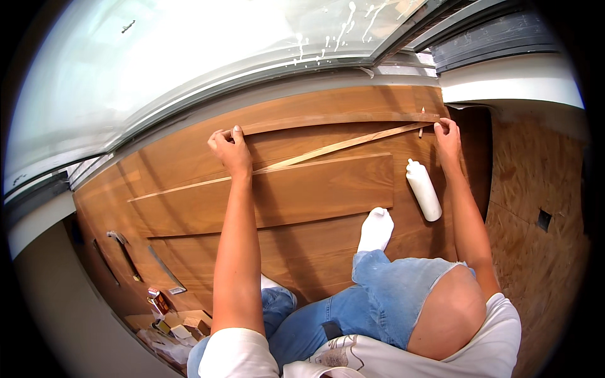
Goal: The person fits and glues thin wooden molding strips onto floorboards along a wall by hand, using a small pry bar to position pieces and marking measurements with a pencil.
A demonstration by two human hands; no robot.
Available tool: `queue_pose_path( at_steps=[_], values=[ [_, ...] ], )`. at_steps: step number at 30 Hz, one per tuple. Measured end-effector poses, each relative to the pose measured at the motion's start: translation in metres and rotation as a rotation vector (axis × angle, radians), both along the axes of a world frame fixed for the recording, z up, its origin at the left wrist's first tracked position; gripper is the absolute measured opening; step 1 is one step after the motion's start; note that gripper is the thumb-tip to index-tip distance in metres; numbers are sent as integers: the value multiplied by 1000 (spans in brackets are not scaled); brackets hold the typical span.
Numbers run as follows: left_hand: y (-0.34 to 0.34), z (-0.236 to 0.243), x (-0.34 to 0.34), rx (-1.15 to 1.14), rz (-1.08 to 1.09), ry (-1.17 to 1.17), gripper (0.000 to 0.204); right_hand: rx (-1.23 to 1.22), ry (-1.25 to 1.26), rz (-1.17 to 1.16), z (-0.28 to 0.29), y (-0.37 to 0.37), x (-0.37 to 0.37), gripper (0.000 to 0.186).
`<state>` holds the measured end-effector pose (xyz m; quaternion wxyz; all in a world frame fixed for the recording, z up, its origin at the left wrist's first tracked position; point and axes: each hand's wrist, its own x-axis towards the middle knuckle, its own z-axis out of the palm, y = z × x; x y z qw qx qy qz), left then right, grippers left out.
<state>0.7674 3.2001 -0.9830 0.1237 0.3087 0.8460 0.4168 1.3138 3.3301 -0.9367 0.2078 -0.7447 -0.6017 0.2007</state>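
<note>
A long, narrow brown wood strip [334,118] runs across the upper floorboards, with my left hand [231,151] pinching its left part and my right hand [447,138] closed on its right end. Below it, a thin pale strip [328,147] lies diagonally, passing under my left hand or wrist. A loose brown plank [328,186] lies nearer me, partly hidden by my left forearm. A pencil [420,133] sits beside the right end of the strips, and a white squeeze bottle [424,192] lies left of my right forearm.
A glass pane [189,50] with white drips borders the wooden floor [296,258]. At left lie a hammer [129,258], a metal bar [164,268] and small boxes [192,326]. Rough particle-board flooring [523,183] is at right. My socked foot [375,230] rests by the plank.
</note>
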Motion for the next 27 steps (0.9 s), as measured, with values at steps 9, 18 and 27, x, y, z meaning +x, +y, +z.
queue_pose_path(
  at_steps=[9, 18, 27],
  values=[
    [16, 25, 13, 76, 121, -105, 22, -284, -208, 233, 66, -194, 40, 89],
    [96, 159, 24, 450, -277, 439, 17, 51, 31, 164, 79, -113, 5, 52],
    [124, 264, 28, 626, -641, 834, 19, 284, 882, 16, 108, 193, -89, 88]
  ],
)
